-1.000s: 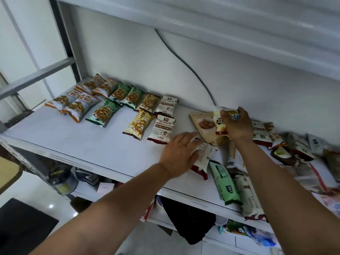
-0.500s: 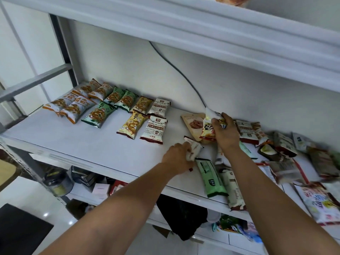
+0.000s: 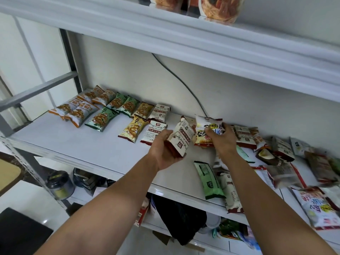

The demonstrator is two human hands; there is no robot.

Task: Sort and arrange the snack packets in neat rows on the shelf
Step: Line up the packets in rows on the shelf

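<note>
While my left hand (image 3: 165, 150) curls round a crinkled white-and-maroon foil snack packet (image 3: 181, 138), holding it tilted above the middle of the flat white metal shelf (image 3: 73, 144), my right hand (image 3: 223, 142) grips a glossy white-and-yellow packet printed with a panda (image 3: 204, 134) just beside it. I cannot tell whether the two packets touch.

Sorted stock lies in two rows at the shelf's rear left corner: puffed orange-and-white pillow packets (image 3: 79, 111), then green ones (image 3: 117, 105), yellow ones (image 3: 133, 128) and white-and-maroon ones (image 3: 156, 131), the last just beside my left fingers.

Unsorted packets lie in a loose heap (image 3: 276, 153) across the right part of the shelf. One long, flat pale-green packet (image 3: 208, 179) lies near the front edge, beside a long white-and-maroon one (image 3: 231, 192) that reaches that edge.

The wall behind is plain white, with a grey cable (image 3: 176, 74) running down it. An upper white shelf board (image 3: 184, 43) carries printed noodle cups (image 3: 219, 10). Below, a dark lidded jar (image 3: 58, 184) and a black fabric item (image 3: 180, 218) sit on a lower shelf.
</note>
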